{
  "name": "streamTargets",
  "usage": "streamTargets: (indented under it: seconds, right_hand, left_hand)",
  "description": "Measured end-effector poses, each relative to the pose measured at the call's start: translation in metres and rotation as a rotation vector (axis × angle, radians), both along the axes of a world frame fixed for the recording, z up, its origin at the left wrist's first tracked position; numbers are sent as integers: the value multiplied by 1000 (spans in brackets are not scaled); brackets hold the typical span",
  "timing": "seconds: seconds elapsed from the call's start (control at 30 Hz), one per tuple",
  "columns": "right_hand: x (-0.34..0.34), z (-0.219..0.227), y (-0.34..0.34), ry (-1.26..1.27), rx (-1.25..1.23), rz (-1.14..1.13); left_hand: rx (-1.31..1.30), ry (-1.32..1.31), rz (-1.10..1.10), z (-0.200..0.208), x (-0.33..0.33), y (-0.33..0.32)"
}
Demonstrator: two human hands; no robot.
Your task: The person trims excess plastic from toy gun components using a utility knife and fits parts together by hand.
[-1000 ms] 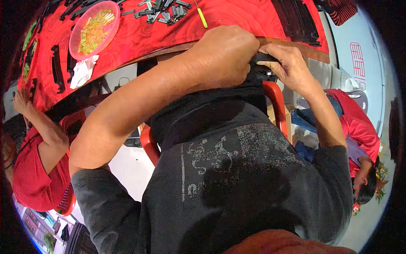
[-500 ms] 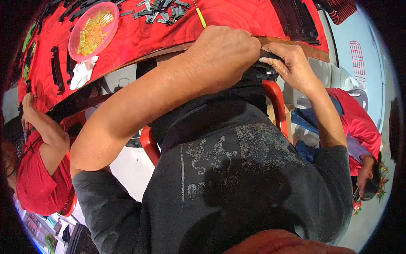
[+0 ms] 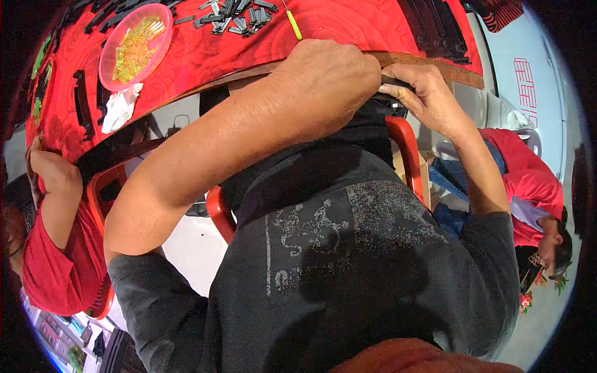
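The two hands work at the near edge of the surface point(image 3: 348, 28), just where its brown wooden border point(image 3: 463, 74) bends across the view. The black piece point(image 3: 393, 81) is between the hands, and its lower part shows near the dark clothing of the lap. The right hand point(image 3: 424, 93) has its grip closed on this piece, the thumb below and the fingers above, with only a narrow space between them. The left hand point(image 3: 339, 74) is curled like a fist, its back toward the camera (its fingertips are hidden, so I cannot tell what its grip has hold of). The room for moving is small on the body side, because the torso and the red chair point(image 3: 407, 152) are near; beyond the left hand, a stretch of red cloth reaches to the yellow-handled tool point(image 3: 295, 26) and the pile of grey and black pieces point(image 3: 233, 17). Farther left stands a pink basket point(image 3: 109, 57) with small yellow and orange parts, beside a crumpled white tissue point(image 3: 121, 109). Long black strips point(image 3: 435, 31) lie near the right end. One person in red point(image 3: 65, 267) sits at the left, another point(image 3: 532, 177) at the right
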State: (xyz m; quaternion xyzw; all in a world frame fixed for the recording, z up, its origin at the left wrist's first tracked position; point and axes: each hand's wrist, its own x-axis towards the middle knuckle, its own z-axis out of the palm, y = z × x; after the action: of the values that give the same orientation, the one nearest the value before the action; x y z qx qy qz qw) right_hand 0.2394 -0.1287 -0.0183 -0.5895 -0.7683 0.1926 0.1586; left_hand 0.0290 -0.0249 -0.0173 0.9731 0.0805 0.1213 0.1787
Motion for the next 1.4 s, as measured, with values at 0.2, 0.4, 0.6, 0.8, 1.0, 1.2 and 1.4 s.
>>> streamTargets:
  seconds: [0.2, 0.4, 0.6, 0.8, 1.0, 1.2, 1.4]
  right_hand:
    - [-2, 1, -1, -43, 8, -31]
    - [-4, 0, -1, -29, -17, -125]
    - [1, -8, -7, 286, -161, -410]
    - [-3, -9, -10, 383, -176, -446]
    - [-12, -18, -10, 462, -136, -528]
    - [-20, -21, -8, 529, -44, -592]
    - [-31, -35, -3, 460, 68, -644]
  left_hand:
    - [-7, -34, 75, -6, 3, -2]
    - [-34, 28, 172, -3, 6, 6]
    - [95, -598, 160, -6, -4, 8]
    - [162, -565, 319, -26, -9, -13]
    - [106, -421, 382, -24, -7, -28]
    - [-3, -245, 288, -15, -2, -26]
    - [-355, -655, 475, -25, 13, -7]
